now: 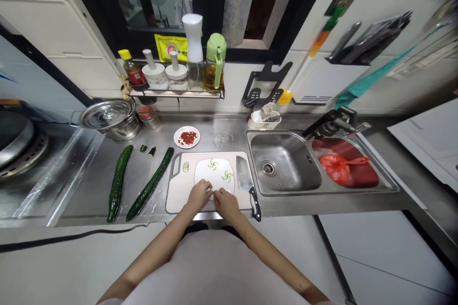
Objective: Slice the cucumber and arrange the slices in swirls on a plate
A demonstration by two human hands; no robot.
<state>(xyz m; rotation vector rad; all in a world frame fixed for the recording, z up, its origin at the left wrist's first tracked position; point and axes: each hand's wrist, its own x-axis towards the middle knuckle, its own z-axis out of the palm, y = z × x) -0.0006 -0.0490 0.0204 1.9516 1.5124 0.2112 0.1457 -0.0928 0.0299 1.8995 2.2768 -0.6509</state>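
Over the near edge of a white plate (203, 171), my left hand (199, 193) and my right hand (226, 201) come together with fingertips pinched. What they hold is hidden by the fingers. Two green-edged cucumber fans, a far one (213, 164) and a right one (227, 176), lie on the plate. Beneath it is a pale cutting board (179, 195), with a few cucumber slices (185, 167) at its upper left. A kitchen knife (254, 202) with a black handle rests along the board's right side, its blade pointing away from me.
Left of the board lie two whole cucumbers, one nearer (153, 183) and one farther (119, 183), plus cut ends (151, 151). Behind are a small plate of red bits (188, 137) and a lidded pot (116, 121). A double sink (286, 167) is on the right, with a red bag (336, 169).
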